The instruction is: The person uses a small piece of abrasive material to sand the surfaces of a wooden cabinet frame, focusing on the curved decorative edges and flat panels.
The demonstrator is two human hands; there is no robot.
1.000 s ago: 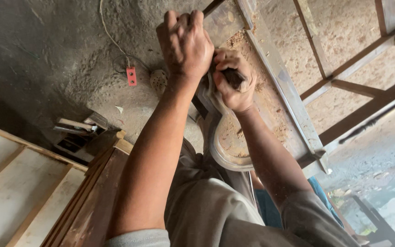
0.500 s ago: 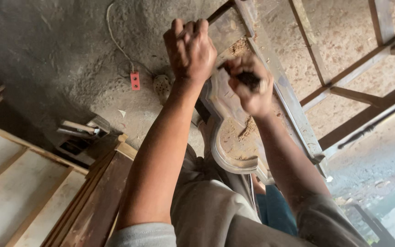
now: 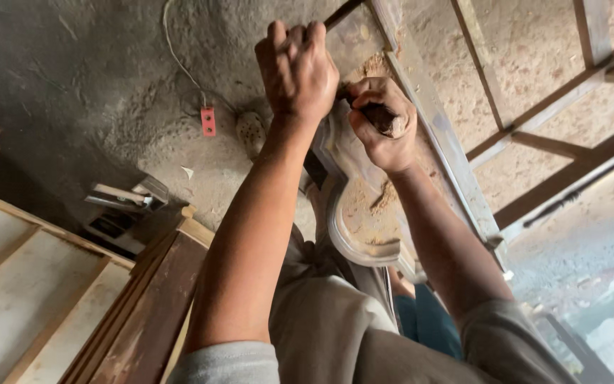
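— Both hands are up on the workpiece. What do you see there?

— I see the left hand point(image 3: 297, 70) in a closed fist, knuckles toward the camera. A thin dark bar point(image 3: 341, 13) sticks out past its fingertips, but I cannot tell whether the fingers actually grip it.

— And the right hand?

— I see the right hand point(image 3: 385, 122) just beside the left, touching it, with the fingers wrapped tight round a dark handle point(image 3: 384, 119). The tool's working end is hidden behind the hand.

— Where is the wood?

— I see the carved panel point(image 3: 360, 213) directly under both hands, standing over the person's lap. It has a curved, moulded edge and pale shavings point(image 3: 385, 203) lying in its hollow. More sawdust sits near the top, behind the right hand.

— Anything around it?

— I see a long pale rail point(image 3: 438, 135) running along the panel's right side. On the grey floor point(image 3: 72, 78) to the left lie a small red tag point(image 3: 208, 121) on a thin cord and some stacked boards point(image 3: 51, 306) at lower left.
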